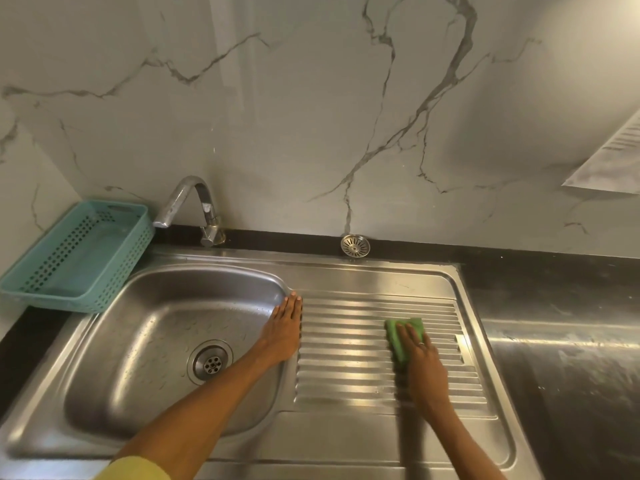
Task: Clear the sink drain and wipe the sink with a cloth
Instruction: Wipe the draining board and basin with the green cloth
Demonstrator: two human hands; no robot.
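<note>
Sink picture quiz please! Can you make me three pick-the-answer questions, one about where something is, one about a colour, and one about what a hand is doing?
1. Where is the loose strainer?
A. in the drain
B. on the back ledge by the wall
C. in the basket

2. What colour is the cloth?
A. green
B. red
C. white

3. What is the left hand doing?
A. gripping the tap
B. holding the cloth
C. lying flat, empty, on the sink's rim

Answers: 1 B, it sits by the wall; 2 A, green under the right hand; 3 C, fingers straight.
</note>
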